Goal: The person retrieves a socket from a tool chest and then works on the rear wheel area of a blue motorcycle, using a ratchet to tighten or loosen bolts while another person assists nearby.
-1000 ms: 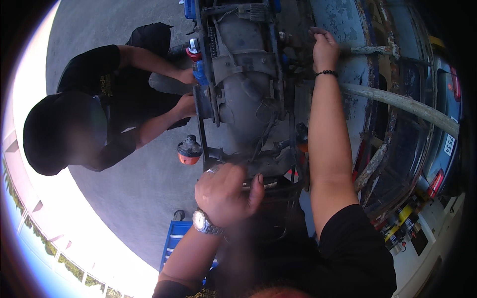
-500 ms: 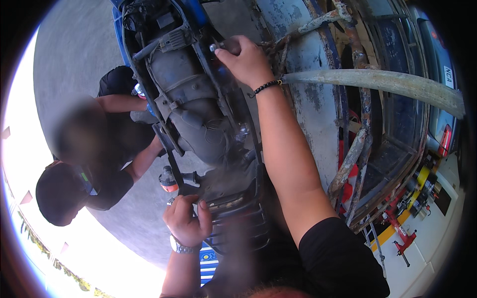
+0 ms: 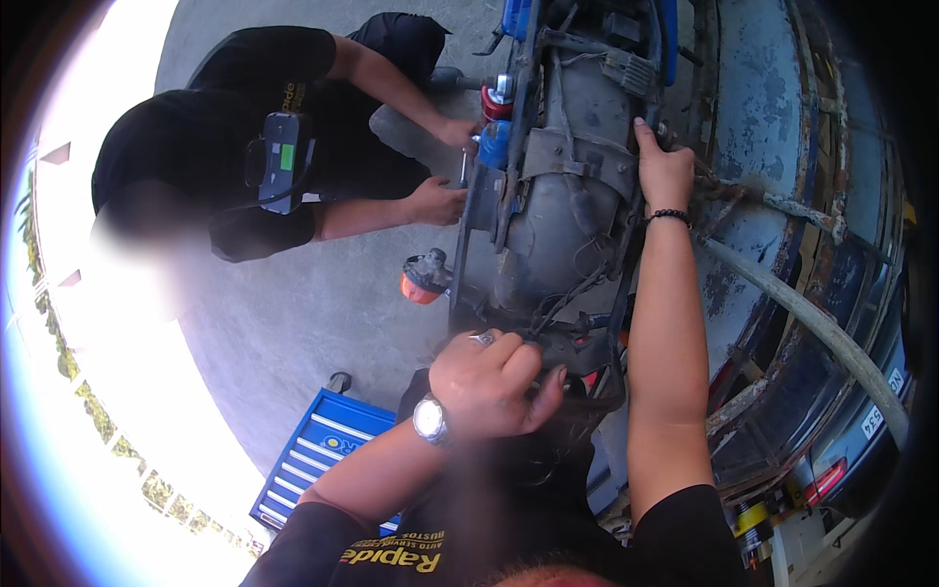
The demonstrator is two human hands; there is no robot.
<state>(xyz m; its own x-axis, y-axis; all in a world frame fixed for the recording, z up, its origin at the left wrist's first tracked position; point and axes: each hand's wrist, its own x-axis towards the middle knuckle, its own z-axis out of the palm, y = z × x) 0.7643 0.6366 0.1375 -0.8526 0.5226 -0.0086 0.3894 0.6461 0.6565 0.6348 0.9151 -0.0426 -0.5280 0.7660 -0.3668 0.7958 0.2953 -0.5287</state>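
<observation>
A stripped motorcycle rear end stretches away from me, with a dusty dark inner fender between the black rails of its frame. My left hand, wearing a ring and a watch, is curled closed over the near end of the frame. Its fingertips are partly hidden. Farther up, my right hand wraps round the right rail, thumb on top and fingers out of sight beneath. On the left side, a red shock absorber and a blue part show. An orange turn signal sticks out nearer me.
At the left, a co-worker crouches, one hand and the other at a slim metal tool by the frame. A blue drawer cabinet stands at lower left. A peeling metal structure with a pale pole borders the right.
My view has swung left, so the motorcycle sits farther right in it. My right hand grips the rail a little nearer me. The co-worker's hands and tool have come into plain sight.
</observation>
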